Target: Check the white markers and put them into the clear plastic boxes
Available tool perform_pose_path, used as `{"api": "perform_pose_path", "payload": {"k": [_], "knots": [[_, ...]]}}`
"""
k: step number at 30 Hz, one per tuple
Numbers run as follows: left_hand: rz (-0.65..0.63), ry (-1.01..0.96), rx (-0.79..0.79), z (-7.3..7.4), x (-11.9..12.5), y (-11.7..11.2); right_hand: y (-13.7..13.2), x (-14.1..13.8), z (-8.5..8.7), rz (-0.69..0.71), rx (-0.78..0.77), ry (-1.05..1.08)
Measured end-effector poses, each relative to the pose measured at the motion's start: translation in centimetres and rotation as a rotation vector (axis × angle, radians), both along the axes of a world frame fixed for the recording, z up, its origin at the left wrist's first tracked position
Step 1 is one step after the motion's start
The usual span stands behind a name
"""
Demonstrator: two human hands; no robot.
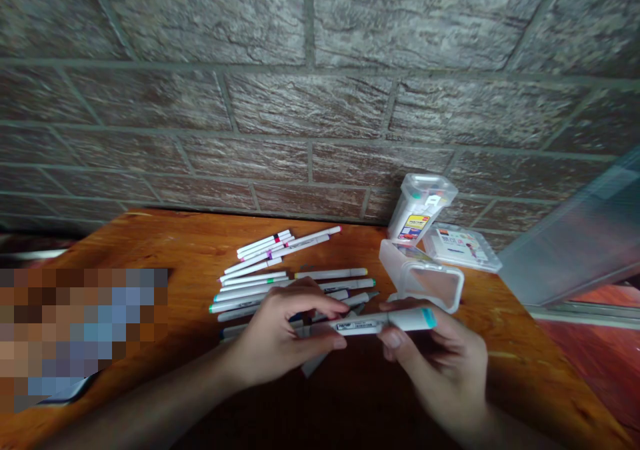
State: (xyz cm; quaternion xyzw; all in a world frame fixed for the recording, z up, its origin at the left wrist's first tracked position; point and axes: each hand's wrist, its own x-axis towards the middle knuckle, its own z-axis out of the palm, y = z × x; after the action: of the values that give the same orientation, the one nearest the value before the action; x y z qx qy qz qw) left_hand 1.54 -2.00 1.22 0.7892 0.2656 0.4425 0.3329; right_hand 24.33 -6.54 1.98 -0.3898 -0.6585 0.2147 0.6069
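A: Marker (373,323) position?
B: Just above the tabletop (165,243); long axis left-right, teal cap right; left hand (280,333) pinches the barrel; right hand (445,363) grips the cap end.

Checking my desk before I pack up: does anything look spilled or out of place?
Yes. White markers lie loose and fanned across the table, and a clear case lies tipped on its side beside them. The left hand and right hand hold one teal-capped marker.
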Motion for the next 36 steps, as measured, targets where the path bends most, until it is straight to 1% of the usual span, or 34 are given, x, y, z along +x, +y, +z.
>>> {"api": "perform_pose_path", "payload": {"k": [3, 7, 11, 15, 21, 27, 30, 33, 36], "knots": [[-0.016, 0.062, 0.104, -0.6, 0.1, 0.2, -0.1, -0.1, -0.5, 0.05, 0.006, -0.027], [0.004, 0.117, 0.143, -0.9, -0.1, 0.2, -0.1, -0.3, -1.0, 0.095, 0.026, -0.092], [0.023, 0.102, 0.183, -0.9, -0.1, 0.1, -0.2, -0.4, -1.2, 0.149, 0.036, -0.154], [0.027, 0.067, 0.218, -0.8, -0.1, 0.1, 0.0, -0.4, -1.4, 0.195, 0.003, -0.15], [0.05, 0.081, 0.226, -0.6, 0.1, 0.1, 0.3, -0.4, -1.5, 0.227, -0.001, -0.145], [0.047, 0.117, 0.219, -1.1, 0.3, -0.3, 0.5, -0.4, -1.4, 0.272, 0.032, -0.144], [0.002, 0.115, 0.195, -1.1, 0.5, -0.5, 0.5, -0.4, -1.4, 0.278, 0.03, -0.176], [-0.062, 0.108, 0.154, -0.6, 0.6, -0.8, 0.5, -0.3, -1.5, 0.282, 0.012, -0.22], [-0.095, 0.102, 0.148, -0.2, 0.5, -0.9, 0.4, -0.2, -1.6, 0.297, 0.019, -0.228]]}}
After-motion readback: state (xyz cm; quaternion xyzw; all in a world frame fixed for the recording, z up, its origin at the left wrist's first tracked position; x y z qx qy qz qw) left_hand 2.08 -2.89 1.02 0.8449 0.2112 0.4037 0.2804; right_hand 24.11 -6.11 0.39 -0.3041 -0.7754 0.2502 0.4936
